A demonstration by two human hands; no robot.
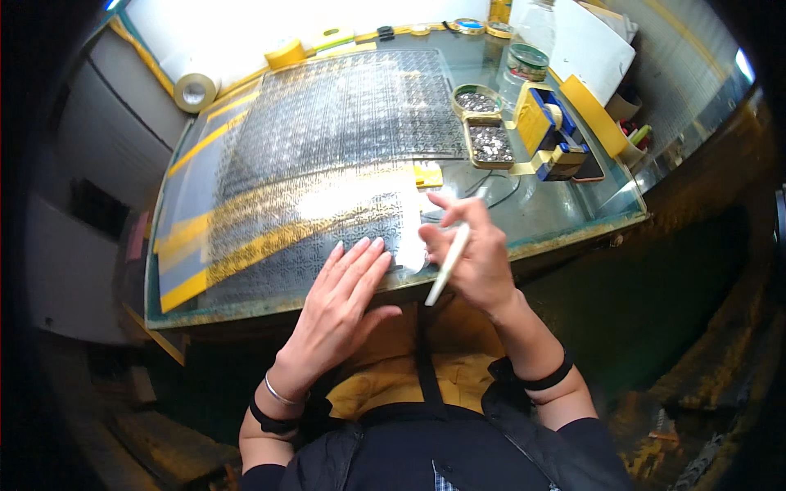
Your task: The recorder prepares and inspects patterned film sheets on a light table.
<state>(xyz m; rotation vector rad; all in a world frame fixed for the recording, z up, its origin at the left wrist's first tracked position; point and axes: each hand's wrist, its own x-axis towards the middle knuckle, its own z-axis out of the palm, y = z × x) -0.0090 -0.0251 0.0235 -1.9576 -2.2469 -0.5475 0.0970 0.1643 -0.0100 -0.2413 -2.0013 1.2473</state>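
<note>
My left hand (344,286) lies flat near the table's front edge, fingers stretched over a see-through sheet with a dark repeating pattern (303,250). In my right hand (483,258) is a slim white pen-like tool (449,268), slanting down toward me; its working tip cannot be made out. The right hand's fingers are bent around it, just beside the sheet's right edge. A bright white strip (413,233) runs along that edge between my hands. Behind, a larger patterned sheet (336,106) covers much of the glass-topped table (557,217).
A round tin (476,100) and a rectangular tin (490,143), both with speckled contents, stand at the right. Near them are a blue and yellow tape dispenser (540,123) and a clear jar (528,61). Tape rolls (196,92) line the back; a small yellow piece (427,176) lies mid-table.
</note>
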